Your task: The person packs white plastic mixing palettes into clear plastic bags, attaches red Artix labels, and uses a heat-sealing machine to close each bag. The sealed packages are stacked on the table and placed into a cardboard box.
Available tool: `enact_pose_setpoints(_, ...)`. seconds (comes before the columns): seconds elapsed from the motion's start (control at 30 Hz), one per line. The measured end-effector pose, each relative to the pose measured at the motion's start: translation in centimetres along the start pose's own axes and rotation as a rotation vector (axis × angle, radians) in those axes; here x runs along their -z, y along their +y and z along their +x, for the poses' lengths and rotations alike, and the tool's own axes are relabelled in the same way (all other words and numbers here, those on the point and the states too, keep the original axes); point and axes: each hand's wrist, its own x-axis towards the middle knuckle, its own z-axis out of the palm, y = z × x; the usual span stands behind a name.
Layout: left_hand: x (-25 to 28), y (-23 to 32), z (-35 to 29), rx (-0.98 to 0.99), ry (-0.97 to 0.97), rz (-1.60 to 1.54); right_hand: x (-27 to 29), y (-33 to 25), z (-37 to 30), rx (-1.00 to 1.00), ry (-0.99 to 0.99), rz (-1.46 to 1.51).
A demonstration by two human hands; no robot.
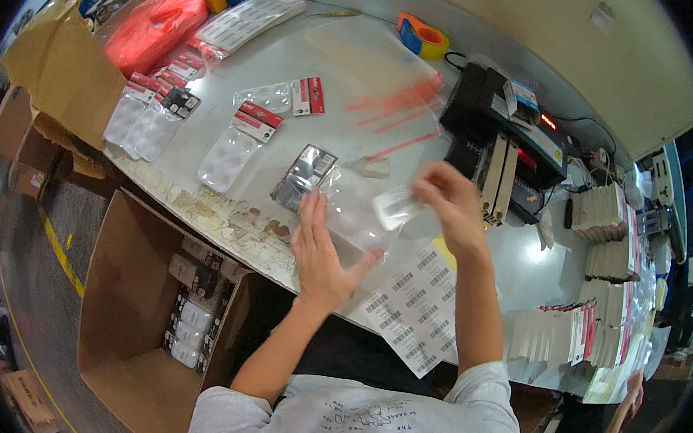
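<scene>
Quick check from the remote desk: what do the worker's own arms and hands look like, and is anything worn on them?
Both forearms are bare and come up from the lower edge. The left hand and right hand wear no gloves; no watch, ring or band is visible, though the right hand is blurred. Short light-grey T-shirt sleeves end above the elbows, and the shirt has a small dark line drawing on the chest.

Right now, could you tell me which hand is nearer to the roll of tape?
Right. The right hand is raised below the tape roll, while the left hand lies lower, farther from it.
</scene>
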Motion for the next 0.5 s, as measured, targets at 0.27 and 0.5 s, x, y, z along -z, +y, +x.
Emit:
enact_pose_setpoints(0.27, 0.5, -3.7, 2.5, -0.051, -0.141, -0.206, -4.0, 2.6, 3.6, -0.297, -0.111, -0.173)
enact_pose_setpoints(0.5, 0.0, -3.8, 1.7, -0.192, -0.188, 0.013, -4.1, 3.0, 3.3, -0.116, -0.108, -0.328)
